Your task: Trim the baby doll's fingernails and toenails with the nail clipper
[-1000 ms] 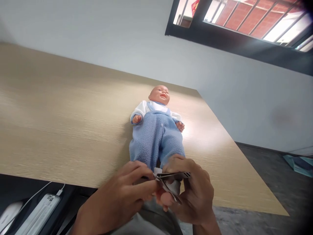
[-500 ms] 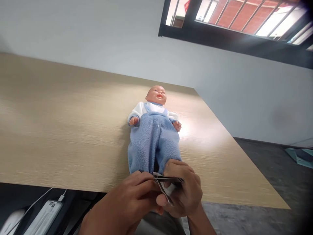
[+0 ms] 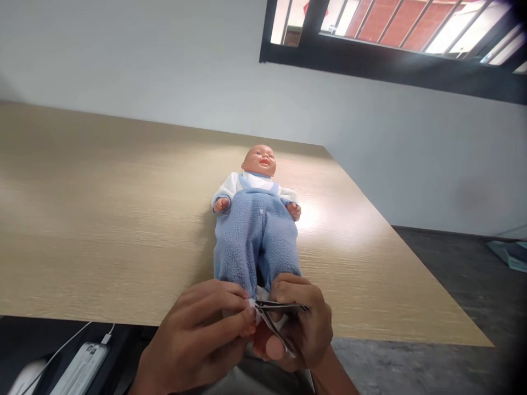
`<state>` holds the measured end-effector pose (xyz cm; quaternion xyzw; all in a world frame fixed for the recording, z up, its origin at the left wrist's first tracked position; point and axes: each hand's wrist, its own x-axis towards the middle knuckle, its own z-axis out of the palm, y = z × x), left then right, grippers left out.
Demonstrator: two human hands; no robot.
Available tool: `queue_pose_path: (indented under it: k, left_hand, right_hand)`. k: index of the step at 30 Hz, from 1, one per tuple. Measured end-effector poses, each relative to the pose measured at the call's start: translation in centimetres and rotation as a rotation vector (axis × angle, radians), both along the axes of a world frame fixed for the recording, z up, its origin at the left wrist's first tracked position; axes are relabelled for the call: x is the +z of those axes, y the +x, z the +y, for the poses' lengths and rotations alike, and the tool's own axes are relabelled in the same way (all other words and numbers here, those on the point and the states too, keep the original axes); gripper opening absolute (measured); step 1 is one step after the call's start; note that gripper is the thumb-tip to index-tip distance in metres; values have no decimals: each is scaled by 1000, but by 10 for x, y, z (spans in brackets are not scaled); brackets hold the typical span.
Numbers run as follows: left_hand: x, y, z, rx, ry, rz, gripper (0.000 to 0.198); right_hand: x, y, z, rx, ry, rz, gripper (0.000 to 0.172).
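Observation:
A baby doll in a blue fleece romper and white shirt lies on its back on the wooden table, feet toward me at the near edge. My left hand pinches the romper cuff and the doll's foot. My right hand grips a metal nail clipper held at the doll's toes. The doll's feet are mostly hidden behind my fingers.
A white power strip with a white cable lies below the table's near edge at the lower left. A grey wall stands behind the table, with a barred window at the upper right. Dark floor lies to the right.
My hands and the clipper stay at the doll's feet; the fingers have shifted slightly. The view has drifted, so the doll sits a little further left in frame.

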<state>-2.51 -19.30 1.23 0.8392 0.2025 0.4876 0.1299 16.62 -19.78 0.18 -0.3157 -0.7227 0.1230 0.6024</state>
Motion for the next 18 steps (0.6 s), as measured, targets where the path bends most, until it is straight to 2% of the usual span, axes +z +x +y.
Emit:
queue_pose_path:
  k: [3, 6, 10, 14, 18]
  left_hand:
    - [1, 13, 0, 76, 47, -108, 21]
    - [2, 30, -1, 164, 110, -292, 16]
    - [2, 39, -1, 167, 66, -404, 15]
    - [0, 26, 3, 104, 33, -258, 17]
    - [-2, 16, 6, 87, 30, -142, 12]
  right_hand:
    - [1, -1, 1, 60, -18, 97, 36]
    - [4, -7, 0, 133, -81, 317, 40]
    - [15, -14, -5, 221, -187, 559, 37]
    - [24, -13, -11, 225, -276, 518, 32]
    - [22, -6, -16, 144, -233, 360, 32]
